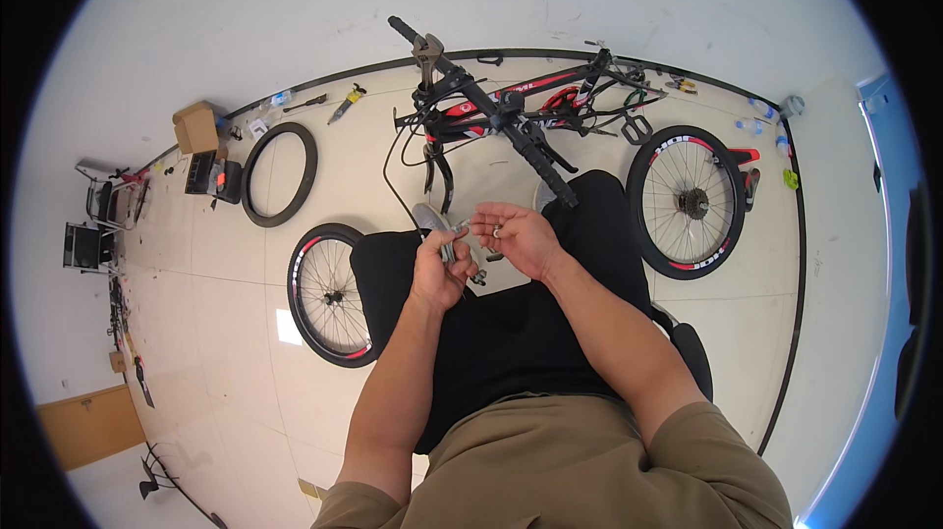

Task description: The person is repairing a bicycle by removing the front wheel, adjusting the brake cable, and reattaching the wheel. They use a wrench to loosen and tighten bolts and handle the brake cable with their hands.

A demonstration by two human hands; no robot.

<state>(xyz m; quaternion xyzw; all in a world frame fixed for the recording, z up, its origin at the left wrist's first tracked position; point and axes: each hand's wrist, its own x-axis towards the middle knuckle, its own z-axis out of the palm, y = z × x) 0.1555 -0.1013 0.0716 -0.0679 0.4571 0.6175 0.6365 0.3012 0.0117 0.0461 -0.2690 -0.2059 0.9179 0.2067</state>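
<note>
My left hand is closed round a small silvery metal part, mostly covered by the fingers. A dark end of metal sticks out below them. Beside it, my right hand has its fingers curled in, a ring on one of them. Its fingertips meet the left thumb at a small silvery tip, too small to name. A black cable hangs from the handlebar down toward my left hand. Just ahead of my knees stands the black and red bicycle frame, without its wheels.
One bicycle wheel lies by my left knee, another wheel by my right. Farther left are a loose tyre, a black box and an open cardboard box. Plastic bottles stand or lie along the right wall.
</note>
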